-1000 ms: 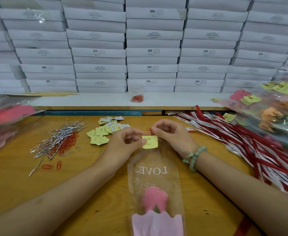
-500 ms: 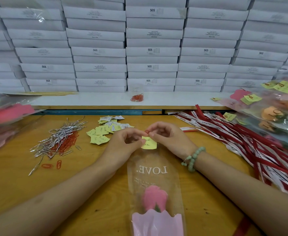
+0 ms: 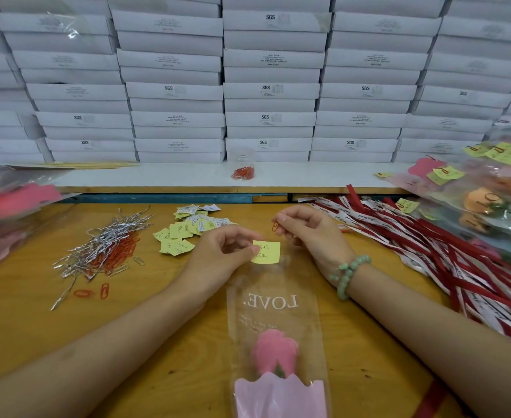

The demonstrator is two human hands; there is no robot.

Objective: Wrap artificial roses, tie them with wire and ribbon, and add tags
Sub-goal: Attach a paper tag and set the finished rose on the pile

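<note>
Pinching yellow tag (image 3: 267,252), left grip (image 3: 218,256); right grip (image 3: 311,233) round orange paper clip (image 3: 274,226).

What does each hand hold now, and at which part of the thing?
The left hand pinches the yellow tag at its left edge. The right hand pinches a red paper clip by one end.

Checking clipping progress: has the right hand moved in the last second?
Yes. Right hand, pinching the paper clip, shifted away from the yellow note toward the boxes.
</note>
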